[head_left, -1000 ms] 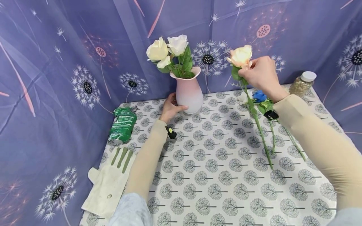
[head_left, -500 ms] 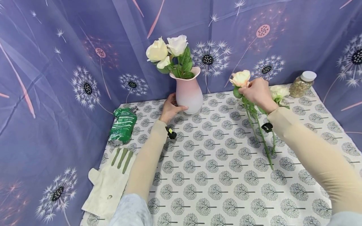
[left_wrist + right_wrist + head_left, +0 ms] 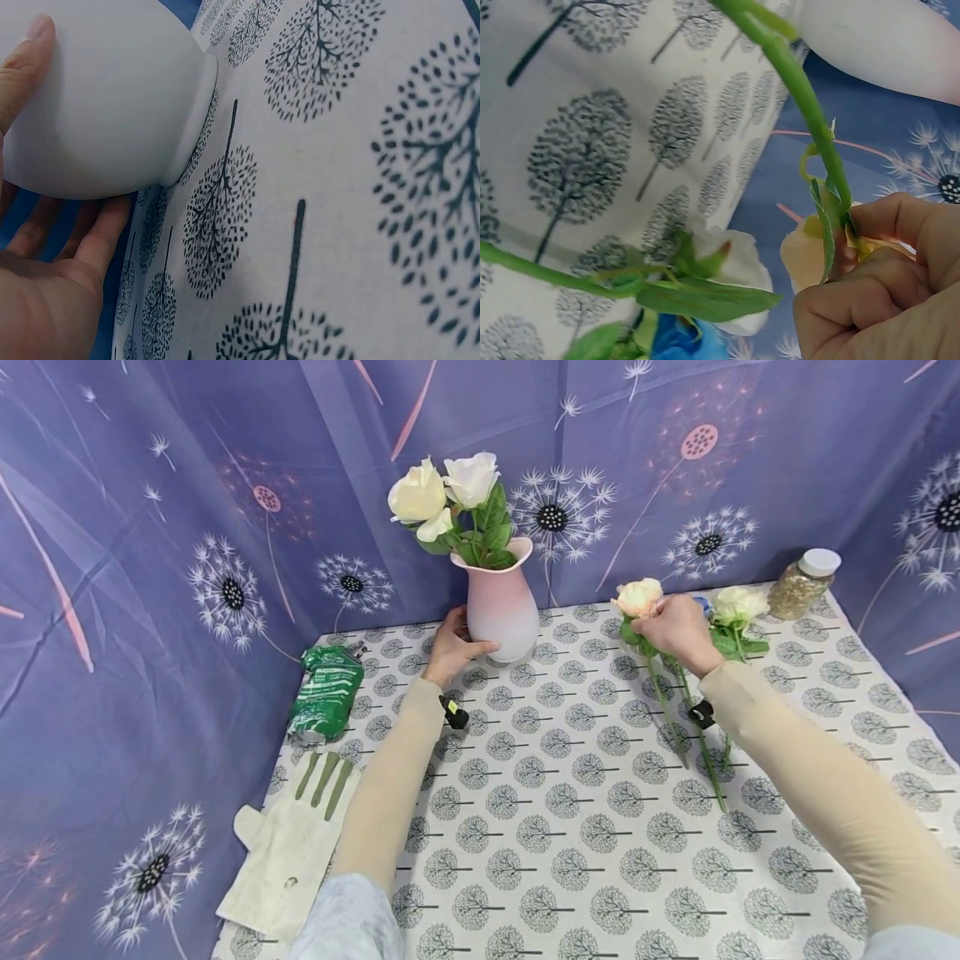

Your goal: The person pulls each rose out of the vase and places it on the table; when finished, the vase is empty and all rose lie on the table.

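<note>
My left hand (image 3: 452, 650) holds the lower side of a pink-to-white vase (image 3: 504, 610), thumb in front and fingers round the far side. The left wrist view shows the vase's white base (image 3: 120, 97) close to the cloth. A cream rose (image 3: 416, 493) and a white rose (image 3: 471, 479) stand in the vase. My right hand (image 3: 678, 631) pinches a peach rose (image 3: 637, 597) by its green stem (image 3: 795, 82), just under the bloom. Below it, the right wrist view shows a white rose (image 3: 739, 262) and a blue rose (image 3: 686, 341), partly hidden.
Another pale rose (image 3: 738, 604) lies right of my right hand, near a white-capped jar (image 3: 802, 585) of small grains. On the left are a crumpled green packet (image 3: 326, 693) and a white work glove (image 3: 288, 843). A purple curtain (image 3: 600, 410) backs the patterned tablecloth (image 3: 555, 827).
My right hand has lowered the peach rose toward the flowers on the table, and the pale rose on the right has come into sight. The left hand and vase stay put.
</note>
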The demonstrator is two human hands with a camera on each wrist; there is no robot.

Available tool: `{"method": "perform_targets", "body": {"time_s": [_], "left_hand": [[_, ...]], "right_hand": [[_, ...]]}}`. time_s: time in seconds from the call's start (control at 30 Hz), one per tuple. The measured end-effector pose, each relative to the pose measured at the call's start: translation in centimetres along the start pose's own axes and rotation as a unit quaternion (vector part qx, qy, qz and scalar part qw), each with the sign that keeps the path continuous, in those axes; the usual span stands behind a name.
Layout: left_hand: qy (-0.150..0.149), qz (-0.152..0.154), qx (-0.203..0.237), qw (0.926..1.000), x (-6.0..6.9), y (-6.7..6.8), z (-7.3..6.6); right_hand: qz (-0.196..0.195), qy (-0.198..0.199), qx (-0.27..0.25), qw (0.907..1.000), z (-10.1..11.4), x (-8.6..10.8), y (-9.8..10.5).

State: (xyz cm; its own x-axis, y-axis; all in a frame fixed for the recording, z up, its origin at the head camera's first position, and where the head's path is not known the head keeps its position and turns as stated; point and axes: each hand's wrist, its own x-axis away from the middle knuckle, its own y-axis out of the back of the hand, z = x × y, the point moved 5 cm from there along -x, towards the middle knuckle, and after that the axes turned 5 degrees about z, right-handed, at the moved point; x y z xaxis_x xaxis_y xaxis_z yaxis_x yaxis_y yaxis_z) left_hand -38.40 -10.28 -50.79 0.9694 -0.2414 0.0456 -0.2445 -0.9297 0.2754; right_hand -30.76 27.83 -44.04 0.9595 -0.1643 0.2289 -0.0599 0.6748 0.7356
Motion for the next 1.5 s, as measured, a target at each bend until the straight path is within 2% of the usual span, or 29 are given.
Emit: {"method": "perform_targets", "body": {"time_s": [0.2, 0.4, 0.5, 0.8, 1.03, 1.27, 1.5], "left_hand": [[-0.002, 0.000, 0.000, 1.0000, 0.0, -0.1, 0.1], [0.005, -0.002, 0.004, 1.0000, 0.1, -0.1, -0.1], [0.007, -0.003, 0.006, 1.0000, 0.2, -0.1, -0.2], [0.000, -0.004, 0.008, 1.0000, 0.2, -0.2, -0.2], [-0.003, -0.003, 0.002, 1.0000, 0.2, -0.1, -0.3], [0.000, -0.002, -0.001, 1.0000, 0.1, 0.0, -0.3], [0.000, 0.000, 0.002, 1.0000, 0.0, 0.0, -0.1]], "right_hand": [[-0.002, -0.023, -0.005, 0.9997, -1.0, -0.2, -0.9], [-0.006, 0.003, 0.014, 0.9999, -1.3, -0.2, -1.6], [0.005, 0.007, 0.017, 0.9998, -1.4, -0.3, -2.0], [0.049, -0.017, 0.013, 0.9985, -2.3, -0.7, -3.3], [0.033, -0.005, 0.050, 0.9982, -2.5, -0.6, -3.4], [0.048, -0.016, 0.084, 0.9952, -2.7, -0.7, -3.7], [0.053, -0.007, 0.086, 0.9949, -2.9, -0.8, -3.7]]}}
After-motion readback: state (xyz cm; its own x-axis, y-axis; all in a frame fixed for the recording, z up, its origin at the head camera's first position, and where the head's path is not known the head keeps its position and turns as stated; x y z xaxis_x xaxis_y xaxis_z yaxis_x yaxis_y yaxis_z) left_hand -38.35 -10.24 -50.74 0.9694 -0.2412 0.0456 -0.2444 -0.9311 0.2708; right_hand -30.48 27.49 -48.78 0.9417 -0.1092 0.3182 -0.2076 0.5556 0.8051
